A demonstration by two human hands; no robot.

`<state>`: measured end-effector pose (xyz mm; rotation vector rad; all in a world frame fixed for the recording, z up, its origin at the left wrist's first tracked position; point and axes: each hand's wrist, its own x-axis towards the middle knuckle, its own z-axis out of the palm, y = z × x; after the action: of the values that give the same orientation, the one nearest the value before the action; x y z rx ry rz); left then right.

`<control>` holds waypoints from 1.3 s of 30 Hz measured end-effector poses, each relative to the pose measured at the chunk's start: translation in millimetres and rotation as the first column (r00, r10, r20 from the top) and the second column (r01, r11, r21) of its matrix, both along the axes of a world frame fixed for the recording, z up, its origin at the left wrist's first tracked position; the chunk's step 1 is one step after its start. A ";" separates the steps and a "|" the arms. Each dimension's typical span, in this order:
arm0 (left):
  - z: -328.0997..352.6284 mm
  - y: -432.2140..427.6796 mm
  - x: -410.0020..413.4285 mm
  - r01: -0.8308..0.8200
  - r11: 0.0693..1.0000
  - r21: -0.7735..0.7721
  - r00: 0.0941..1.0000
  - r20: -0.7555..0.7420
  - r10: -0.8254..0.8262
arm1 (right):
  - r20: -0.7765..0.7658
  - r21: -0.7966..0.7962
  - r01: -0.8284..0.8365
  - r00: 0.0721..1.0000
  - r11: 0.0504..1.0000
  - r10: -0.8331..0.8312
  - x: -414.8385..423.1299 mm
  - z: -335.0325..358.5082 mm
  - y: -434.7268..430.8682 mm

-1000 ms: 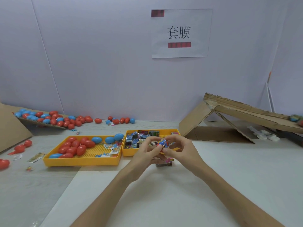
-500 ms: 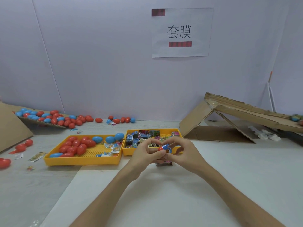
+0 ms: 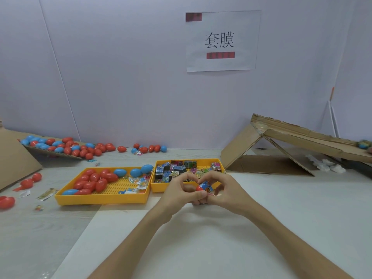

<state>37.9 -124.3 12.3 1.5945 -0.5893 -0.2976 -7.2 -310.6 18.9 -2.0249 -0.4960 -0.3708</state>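
Observation:
Both hands meet just in front of the trays. My left hand and my right hand pinch a small red egg between their fingertips, with a printed colourful film sleeve partly over its right end. Behind them a yellow tray holds several red and blue eggs and small packets. A second yellow tray holds several printed film sleeves.
A cardboard ramp stands at the right. A heap of red and blue eggs lies on cardboard at the back left, with loose eggs on the table's left. A white sheet covers the near table.
The egg with its sleeve has been lowered slightly towards me. Its red end now shows at the left, and the fingers have curled more closely round it.

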 end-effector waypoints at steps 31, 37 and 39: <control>-9.0 -7.7 -5.6 -0.369 0.905 -0.212 0.512 0.766 0.388 | 0.399 0.141 0.258 0.869 0.956 -0.293 -4.8 -3.2 21.1; -9.2 -8.8 -5.1 -0.330 0.919 -0.217 0.504 0.783 0.366 | 0.342 0.220 0.253 0.885 0.942 -0.317 -5.1 -0.2 18.7; -8.4 -8.2 -5.6 -0.342 0.911 -0.231 0.486 0.786 0.381 | 0.348 0.217 0.238 0.887 0.947 -0.303 -5.6 0.7 19.1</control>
<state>32.2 -132.6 3.9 1.7195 -0.9236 0.8598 -12.8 -291.6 19.5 -1.8622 -0.3946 -0.9580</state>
